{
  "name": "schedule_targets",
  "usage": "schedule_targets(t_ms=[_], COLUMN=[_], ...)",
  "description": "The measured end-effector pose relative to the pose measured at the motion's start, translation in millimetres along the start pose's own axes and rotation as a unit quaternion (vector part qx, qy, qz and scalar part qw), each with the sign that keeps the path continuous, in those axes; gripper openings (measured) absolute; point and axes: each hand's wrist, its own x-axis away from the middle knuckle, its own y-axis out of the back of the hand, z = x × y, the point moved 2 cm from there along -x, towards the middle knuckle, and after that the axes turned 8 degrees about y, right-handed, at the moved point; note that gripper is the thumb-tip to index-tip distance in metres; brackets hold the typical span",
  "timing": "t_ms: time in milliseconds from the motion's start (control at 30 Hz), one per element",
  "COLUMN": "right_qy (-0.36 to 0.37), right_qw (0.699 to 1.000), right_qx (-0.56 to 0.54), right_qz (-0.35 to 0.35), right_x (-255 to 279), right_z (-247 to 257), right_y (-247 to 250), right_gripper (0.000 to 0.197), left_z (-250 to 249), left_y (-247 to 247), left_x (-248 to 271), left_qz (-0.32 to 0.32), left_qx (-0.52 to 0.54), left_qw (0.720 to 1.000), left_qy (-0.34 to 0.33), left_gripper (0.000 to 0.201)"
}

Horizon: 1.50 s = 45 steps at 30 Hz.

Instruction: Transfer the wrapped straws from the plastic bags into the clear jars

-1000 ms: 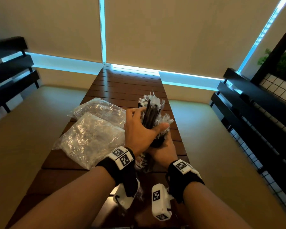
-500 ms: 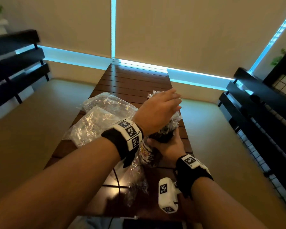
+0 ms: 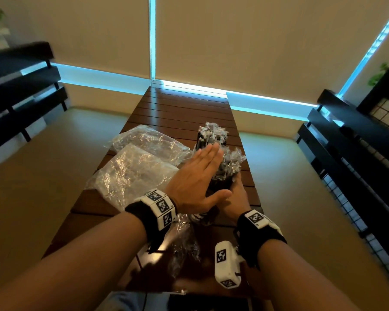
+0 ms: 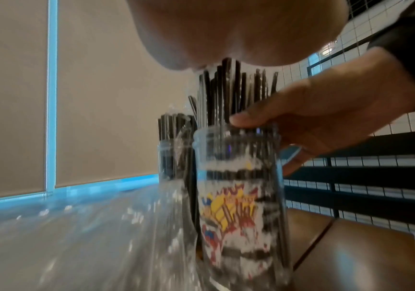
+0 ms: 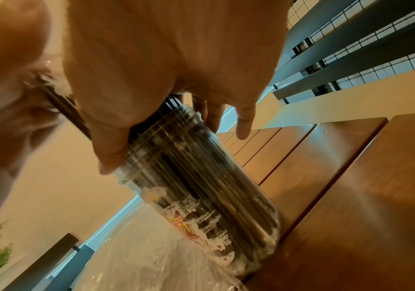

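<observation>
A clear jar with a colourful label stands on the wooden table, packed with black wrapped straws that stick out above its rim. My left hand lies flat, fingers straight, its palm on the straw tops. My right hand grips the jar at its neck, thumb at the rim; in the right wrist view the jar looks tilted. A second jar of straws stands just behind.
Two crumpled clear plastic bags lie left of the jars. Another crumpled bag sits near the front edge under my left wrist. Dark benches flank the narrow table on both sides.
My left hand has let go of the straw bundle, opened flat and settled on the straw tops. The right hand has kept its hold on the jar.
</observation>
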Motion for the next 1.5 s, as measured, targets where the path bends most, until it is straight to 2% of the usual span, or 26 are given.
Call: schedule_targets(t_ms=[133,200,233,267,333,400,433,467,533,600,667,733,833,967,1067,1133,1233,1500], right_qy=[0.008,0.027,0.016,0.004,0.028,0.095,0.130,0.155,0.178,0.169,0.162,0.159,0.161,0.176,0.175,0.172,0.175,0.177], right_qw=[1.000,0.999,0.999,0.998,0.994,0.982,0.973,0.967,0.966,0.958,0.933,0.913,0.894,0.903,0.906,0.909,0.914,0.920], right_qx=[-0.018,-0.014,-0.029,-0.055,-0.076,-0.029,0.015,0.057,0.133,0.228,0.321,0.377,0.417,0.391,0.386,0.379,0.366,0.349], right_qz=[0.023,0.029,0.020,-0.003,-0.075,-0.159,-0.189,-0.194,-0.129,-0.043,-0.008,0.011,0.018,0.011,0.010,0.008,0.018,0.007], right_x=[4.1,11.6,14.9,17.6,18.0,8.2,0.8,-6.3,-17.0,-21.8,-23.5,-24.8,-27.3,-30.4,-30.0,-29.5,-30.9,-24.8], right_z=[5.0,21.9,30.9,41.2,64.8,82.8,89.0,95.4,101.9,97.9,93.8,93.9,94.6,88.2,85.1,81.7,75.4,81.5], right_y=[-1.7,3.2,7.5,12.2,20.5,28.9,32.3,33.3,28.4,19.3,13.6,11.4,10.0,4.6,-4.5,-7.7,-8.9,1.2], right_gripper=[0.097,0.116,0.129,0.133,0.118,0.084,0.065,0.048,0.032,0.036,0.046,0.051,0.050,0.043,0.041,0.040,0.043,0.043], left_z=[2.2,4.4,5.3,6.3,7.9,11.7,15.9,19.7,25.1,24.3,22.0,22.0,33.9,35.7,34.8,36.5,33.2,27.1], left_y=[-4.0,2.9,8.6,14.9,26.8,32.6,31.5,29.7,21.2,11.5,0.1,-15.6,-47.9,-51.1,-54.5,-60.1,-57.2,-51.3], left_x=[4.3,0.4,-1.5,-2.6,-2.3,-2.0,-2.6,-2.6,0.4,7.9,11.3,10.3,8.1,3.7,0.9,2.6,8.1,4.4], left_qz=[0.034,0.066,0.077,0.075,0.010,-0.078,-0.092,-0.073,0.024,0.106,0.127,0.122,0.108,0.091,0.103,0.096,0.067,0.096], left_qx=[0.011,0.024,0.062,0.119,0.229,0.273,0.287,0.310,0.337,0.307,0.295,0.299,0.289,0.257,0.249,0.252,0.249,0.231], left_qw=[0.999,0.997,0.995,0.989,0.971,0.952,0.943,0.932,0.918,0.925,0.927,0.922,0.915,0.929,0.933,0.933,0.935,0.938], left_qy=[0.007,0.010,0.023,0.040,0.074,0.113,0.143,0.174,0.209,0.199,0.195,0.214,0.259,0.249,0.240,0.240,0.246,0.241], left_gripper=[0.096,0.101,0.102,0.103,0.104,0.107,0.110,0.114,0.121,0.113,0.098,0.078,0.091,0.091,0.074,0.069,0.083,0.093])
